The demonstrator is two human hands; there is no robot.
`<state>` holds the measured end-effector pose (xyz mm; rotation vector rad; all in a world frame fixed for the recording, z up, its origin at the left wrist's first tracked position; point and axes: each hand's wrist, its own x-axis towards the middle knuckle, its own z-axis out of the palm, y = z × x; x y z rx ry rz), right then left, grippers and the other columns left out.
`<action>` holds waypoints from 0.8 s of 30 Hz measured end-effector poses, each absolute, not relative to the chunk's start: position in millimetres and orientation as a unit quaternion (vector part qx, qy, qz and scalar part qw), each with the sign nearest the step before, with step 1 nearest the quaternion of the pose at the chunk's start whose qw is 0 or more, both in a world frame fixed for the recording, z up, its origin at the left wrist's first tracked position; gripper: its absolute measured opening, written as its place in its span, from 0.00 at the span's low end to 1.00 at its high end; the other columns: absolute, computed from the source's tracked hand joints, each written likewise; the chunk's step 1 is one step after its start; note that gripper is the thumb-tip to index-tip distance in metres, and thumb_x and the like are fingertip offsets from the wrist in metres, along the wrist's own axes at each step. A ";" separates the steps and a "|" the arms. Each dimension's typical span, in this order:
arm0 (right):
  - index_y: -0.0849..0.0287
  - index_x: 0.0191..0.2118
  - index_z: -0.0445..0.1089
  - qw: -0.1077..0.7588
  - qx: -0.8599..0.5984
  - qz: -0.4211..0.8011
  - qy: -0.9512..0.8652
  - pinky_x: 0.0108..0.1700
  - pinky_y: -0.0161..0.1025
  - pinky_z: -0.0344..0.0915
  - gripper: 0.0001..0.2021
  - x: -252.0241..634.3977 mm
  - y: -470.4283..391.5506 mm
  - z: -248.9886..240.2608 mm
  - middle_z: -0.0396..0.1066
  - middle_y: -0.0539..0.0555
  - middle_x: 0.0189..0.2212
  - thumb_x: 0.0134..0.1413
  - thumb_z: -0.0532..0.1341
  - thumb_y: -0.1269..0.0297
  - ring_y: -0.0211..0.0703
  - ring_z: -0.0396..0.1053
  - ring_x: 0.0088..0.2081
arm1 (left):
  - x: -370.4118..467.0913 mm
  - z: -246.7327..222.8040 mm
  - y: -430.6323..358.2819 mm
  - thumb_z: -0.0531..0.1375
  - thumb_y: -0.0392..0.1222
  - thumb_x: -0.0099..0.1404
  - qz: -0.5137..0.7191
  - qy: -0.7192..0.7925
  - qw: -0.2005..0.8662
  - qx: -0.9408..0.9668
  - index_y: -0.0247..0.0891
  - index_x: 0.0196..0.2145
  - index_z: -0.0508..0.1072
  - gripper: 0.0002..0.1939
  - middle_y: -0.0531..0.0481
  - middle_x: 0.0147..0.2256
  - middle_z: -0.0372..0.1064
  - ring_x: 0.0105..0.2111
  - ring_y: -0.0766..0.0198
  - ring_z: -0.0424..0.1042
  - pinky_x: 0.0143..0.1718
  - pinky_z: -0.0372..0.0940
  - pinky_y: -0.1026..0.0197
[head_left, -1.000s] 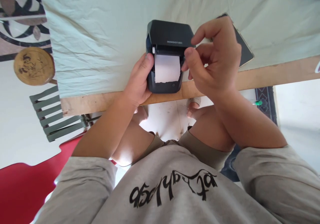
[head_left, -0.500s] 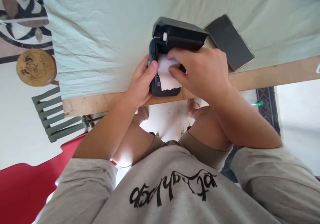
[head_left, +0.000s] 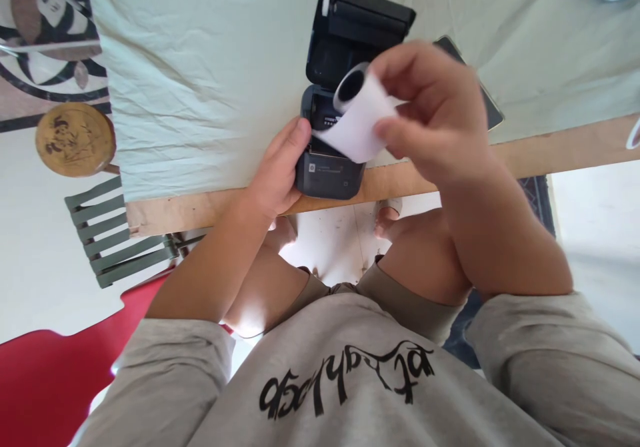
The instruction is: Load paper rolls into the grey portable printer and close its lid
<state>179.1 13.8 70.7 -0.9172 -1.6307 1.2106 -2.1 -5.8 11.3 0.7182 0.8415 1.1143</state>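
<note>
A small dark label printer (head_left: 330, 177) stands at the table's near edge with its lid (head_left: 365, 10) swung wide back. My left hand (head_left: 283, 164) grips the printer's left side, thumb on the rim. Above the open compartment, my right hand (head_left: 430, 107) pinches a white paper roll (head_left: 367, 117) with a dark hollow core. A loose tail of the paper hangs toward the printer's left wall. Printed marks show on the compartment floor below the roll.
Behind my right hand lies a dark phone (head_left: 493, 104), partly hidden. A pale green cloth (head_left: 210, 67) covers the table above its bare wooden edge (head_left: 165, 214). Left of the table are a round wooden stool (head_left: 75, 139), a green slatted chair (head_left: 125, 234) and a red chair (head_left: 55, 380).
My right hand has lifted the paper roll up out of the printer's compartment. The lid has tipped farther back. My left hand stays on the printer.
</note>
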 end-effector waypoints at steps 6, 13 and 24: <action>0.56 0.27 0.61 0.574 -0.387 0.605 -0.395 0.20 0.34 0.44 0.04 199.0 37.4 65.6 0.53 0.50 0.24 0.48 0.51 0.69 0.34 0.53 0.21 | -5.4 15.5 2.3 0.47 0.57 0.69 0.471 0.393 0.746 0.261 0.37 0.41 0.73 0.23 0.48 0.39 0.75 0.53 0.55 0.70 0.52 0.69 0.55; 0.52 0.29 0.57 0.537 -0.527 0.339 -0.564 0.23 0.37 0.50 0.05 216.2 50.1 36.9 0.58 0.46 0.26 0.52 0.55 0.68 0.35 0.55 0.21 | -3.4 18.1 2.6 0.48 0.57 0.69 0.476 0.406 0.732 0.268 0.38 0.41 0.73 0.22 0.49 0.41 0.75 0.55 0.55 0.69 0.53 0.69 0.55; 0.49 0.39 0.59 0.288 -0.576 0.125 -0.755 0.44 0.50 0.61 0.10 231.6 56.5 22.3 0.69 0.53 0.39 0.53 0.60 0.58 0.53 0.66 0.41 | -2.9 17.5 1.0 0.48 0.56 0.68 0.493 0.381 0.739 0.255 0.38 0.42 0.72 0.21 0.48 0.41 0.76 0.54 0.57 0.69 0.53 0.68 0.57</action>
